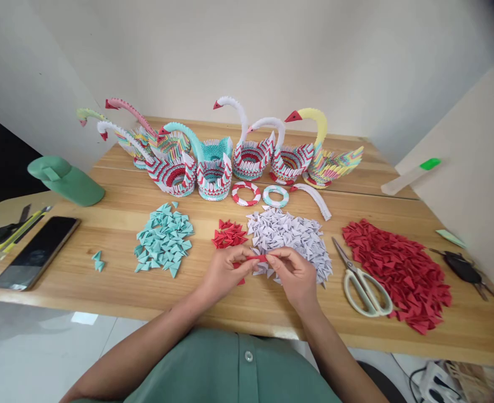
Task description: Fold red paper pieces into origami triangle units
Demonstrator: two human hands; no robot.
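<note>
Near the front of the wooden table, my left hand (225, 271) and my right hand (296, 274) pinch a narrow red paper strip (257, 258) between them, one at each end. Another bit of red paper shows just under my left fingers. Behind my left hand is a small pile of red folded pieces (230, 234). A larger pile of white folded pieces (292, 232) spreads behind and beside my right hand. Teal folded pieces (163, 239) are heaped to the left, with a few teal ones (98, 261) apart from them.
Scissors (366, 288) lie beside a big red pile (401, 274). Folded-paper swans (213, 168) line the back, with two paper rings (245, 193) and a white neck piece (314, 198) before them. Phone (37, 252) and green bottle (66, 180) are left, keys (462, 267) right.
</note>
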